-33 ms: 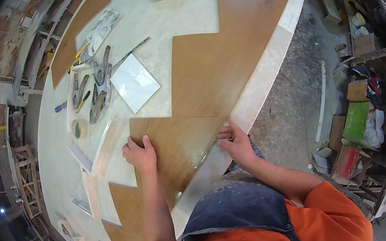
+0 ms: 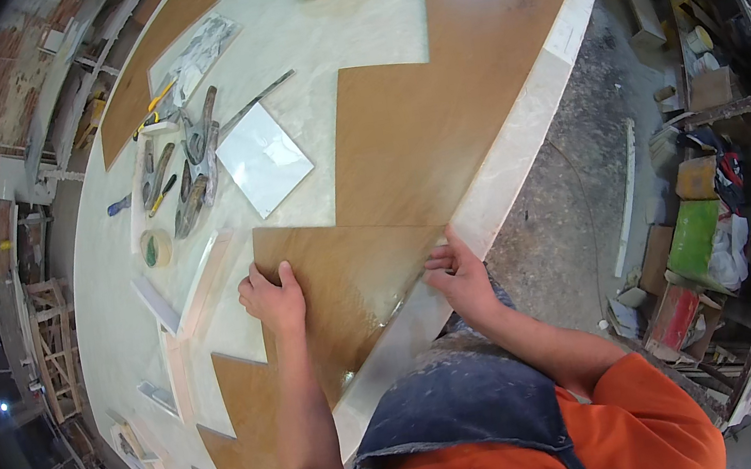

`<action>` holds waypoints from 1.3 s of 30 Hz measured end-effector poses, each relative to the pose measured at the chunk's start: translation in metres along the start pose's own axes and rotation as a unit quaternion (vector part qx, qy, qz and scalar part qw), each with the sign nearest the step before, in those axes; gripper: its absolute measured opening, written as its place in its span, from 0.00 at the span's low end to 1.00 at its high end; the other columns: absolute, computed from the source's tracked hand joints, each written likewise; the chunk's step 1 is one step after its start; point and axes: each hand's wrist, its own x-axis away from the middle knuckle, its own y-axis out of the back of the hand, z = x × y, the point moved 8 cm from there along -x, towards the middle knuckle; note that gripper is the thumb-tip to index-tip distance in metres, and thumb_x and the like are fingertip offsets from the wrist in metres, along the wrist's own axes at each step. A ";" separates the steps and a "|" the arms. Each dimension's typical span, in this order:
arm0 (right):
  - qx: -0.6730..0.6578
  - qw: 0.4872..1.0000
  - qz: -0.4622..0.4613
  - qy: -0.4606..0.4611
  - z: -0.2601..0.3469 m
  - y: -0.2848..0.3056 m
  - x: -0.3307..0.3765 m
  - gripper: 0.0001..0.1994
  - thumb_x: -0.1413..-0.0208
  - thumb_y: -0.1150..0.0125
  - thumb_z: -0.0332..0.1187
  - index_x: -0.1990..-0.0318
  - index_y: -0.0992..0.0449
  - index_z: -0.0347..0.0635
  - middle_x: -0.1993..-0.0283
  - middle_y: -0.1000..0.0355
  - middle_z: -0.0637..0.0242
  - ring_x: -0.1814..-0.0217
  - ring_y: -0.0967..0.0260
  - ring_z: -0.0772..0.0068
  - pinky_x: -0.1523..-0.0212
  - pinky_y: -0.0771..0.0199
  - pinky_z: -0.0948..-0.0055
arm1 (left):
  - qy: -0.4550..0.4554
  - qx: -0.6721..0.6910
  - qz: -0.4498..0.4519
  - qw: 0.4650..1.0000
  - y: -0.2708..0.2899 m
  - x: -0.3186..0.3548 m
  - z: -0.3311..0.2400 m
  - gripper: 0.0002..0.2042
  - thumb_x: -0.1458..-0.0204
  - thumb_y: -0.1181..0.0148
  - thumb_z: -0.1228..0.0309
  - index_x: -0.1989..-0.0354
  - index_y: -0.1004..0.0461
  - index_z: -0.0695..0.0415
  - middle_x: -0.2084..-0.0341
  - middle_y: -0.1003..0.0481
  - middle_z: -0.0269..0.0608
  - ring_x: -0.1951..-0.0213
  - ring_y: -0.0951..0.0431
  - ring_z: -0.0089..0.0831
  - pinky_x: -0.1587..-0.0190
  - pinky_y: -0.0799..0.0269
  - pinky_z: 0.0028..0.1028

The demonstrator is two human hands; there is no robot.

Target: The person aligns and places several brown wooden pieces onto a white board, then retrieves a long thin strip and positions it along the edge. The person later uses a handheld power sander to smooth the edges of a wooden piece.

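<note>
Nothing visibly shifts since the earlier frame: left hand (image 2: pixel 274 298) spreads at the edge of the brown board (image 2: pixel 344 284) on the table (image 2: pixel 353 27), right hand (image 2: pixel 458 272) curls by its corner, pinch unclear, and uneven pushing could open the seam (image 2: pixel 392 225).

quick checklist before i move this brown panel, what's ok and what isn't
1. Left hand at the left edge of the brown panel: ok.
2. Right hand at the panel's right corner: ok; whether it grips the edge, cannot tell.
3. Panel lined up against the larger stepped panel: a thin seam shows; whether it is fully closed, cannot tell.
4. Panel surface dry: shiny patches show, wet or just reflecting, cannot tell.
5. Tape roll and clamps off the panel: ok.
</note>
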 end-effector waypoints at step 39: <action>0.316 0.921 -0.097 0.205 0.183 0.153 -0.121 0.24 0.47 0.36 0.27 0.41 0.27 0.33 0.50 0.25 0.61 0.47 0.27 0.71 0.46 0.27 0.72 | -0.255 0.081 0.047 0.962 -0.016 0.073 -0.181 0.27 0.43 0.44 0.62 0.38 0.33 0.65 0.33 0.39 0.57 0.30 0.45 0.55 0.29 0.57 0.58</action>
